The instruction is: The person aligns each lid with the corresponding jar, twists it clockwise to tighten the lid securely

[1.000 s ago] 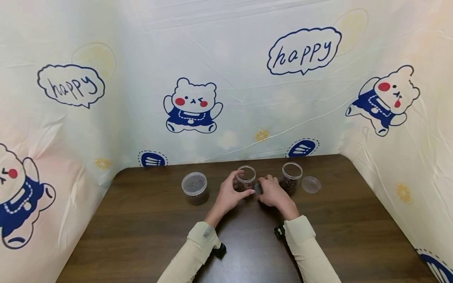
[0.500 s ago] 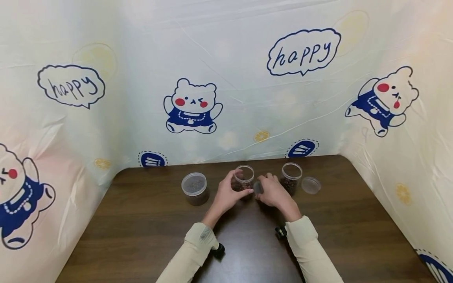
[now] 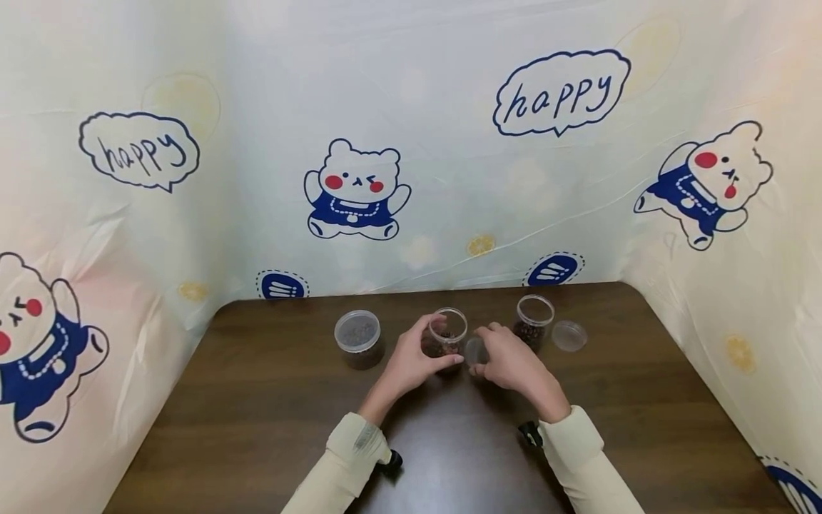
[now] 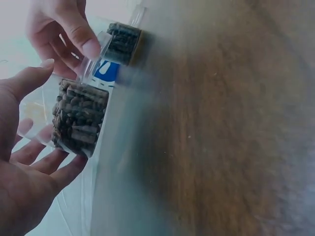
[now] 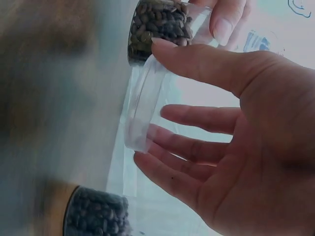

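My left hand [image 3: 409,363] curls round an open clear jar [image 4: 78,118] partly filled with dark brown beans, its thumb on the near side and fingers behind. Just to the right, my right hand [image 3: 512,359] holds a clear round lid [image 5: 143,108] by its edge, thumb at one side and fingertips at the other. The lid stands tilted on edge beside the jar, near the tabletop. In the right wrist view, my right thumb [image 5: 202,64] overlaps the bean-filled jar.
A second open jar of dark beans [image 3: 529,333] stands behind my right hand, with a clear lid [image 3: 569,336] lying to its right. At the left stands a wider lidded tub [image 3: 358,344] with dark contents. A printed cloth [image 3: 449,178] hangs behind the brown table [image 3: 257,428].
The view has shifted slightly. My right hand has moved a little to the right with the lid, which shows more of its face. My left hand keeps its grip on the jar.
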Motion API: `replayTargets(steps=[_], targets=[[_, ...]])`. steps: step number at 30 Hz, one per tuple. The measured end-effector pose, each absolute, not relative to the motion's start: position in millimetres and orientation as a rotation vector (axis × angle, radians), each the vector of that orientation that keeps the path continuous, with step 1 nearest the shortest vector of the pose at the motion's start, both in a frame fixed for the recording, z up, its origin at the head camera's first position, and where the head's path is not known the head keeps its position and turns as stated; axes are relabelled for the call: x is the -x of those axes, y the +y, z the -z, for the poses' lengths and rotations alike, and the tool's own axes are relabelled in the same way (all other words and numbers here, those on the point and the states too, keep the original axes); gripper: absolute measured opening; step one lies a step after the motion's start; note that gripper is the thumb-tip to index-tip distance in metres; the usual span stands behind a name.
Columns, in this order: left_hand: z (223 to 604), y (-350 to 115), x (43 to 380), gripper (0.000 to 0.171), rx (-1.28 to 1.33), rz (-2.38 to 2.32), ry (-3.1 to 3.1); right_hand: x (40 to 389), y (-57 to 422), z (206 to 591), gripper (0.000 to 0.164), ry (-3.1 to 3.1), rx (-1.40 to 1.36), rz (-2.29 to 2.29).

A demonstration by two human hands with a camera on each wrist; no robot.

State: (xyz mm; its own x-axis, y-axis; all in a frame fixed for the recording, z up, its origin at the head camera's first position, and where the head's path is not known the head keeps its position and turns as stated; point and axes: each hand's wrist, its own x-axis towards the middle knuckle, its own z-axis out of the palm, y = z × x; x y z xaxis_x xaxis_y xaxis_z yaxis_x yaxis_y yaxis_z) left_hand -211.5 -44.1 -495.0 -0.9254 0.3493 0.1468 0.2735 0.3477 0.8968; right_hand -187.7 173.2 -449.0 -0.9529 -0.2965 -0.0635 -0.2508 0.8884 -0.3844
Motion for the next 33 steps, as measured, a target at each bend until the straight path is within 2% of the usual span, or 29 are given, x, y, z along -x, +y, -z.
replayTargets(steps=[15,33], targets=[[483,-62,182,0.071,-0.673,-1.542,2.491,156,184,459,0.062,2.895,0.546,0.503],[498,-75,150,0.076,-0.663,-1.6,2.342,130,187,476,0.057,2.886,0.654,0.474]])
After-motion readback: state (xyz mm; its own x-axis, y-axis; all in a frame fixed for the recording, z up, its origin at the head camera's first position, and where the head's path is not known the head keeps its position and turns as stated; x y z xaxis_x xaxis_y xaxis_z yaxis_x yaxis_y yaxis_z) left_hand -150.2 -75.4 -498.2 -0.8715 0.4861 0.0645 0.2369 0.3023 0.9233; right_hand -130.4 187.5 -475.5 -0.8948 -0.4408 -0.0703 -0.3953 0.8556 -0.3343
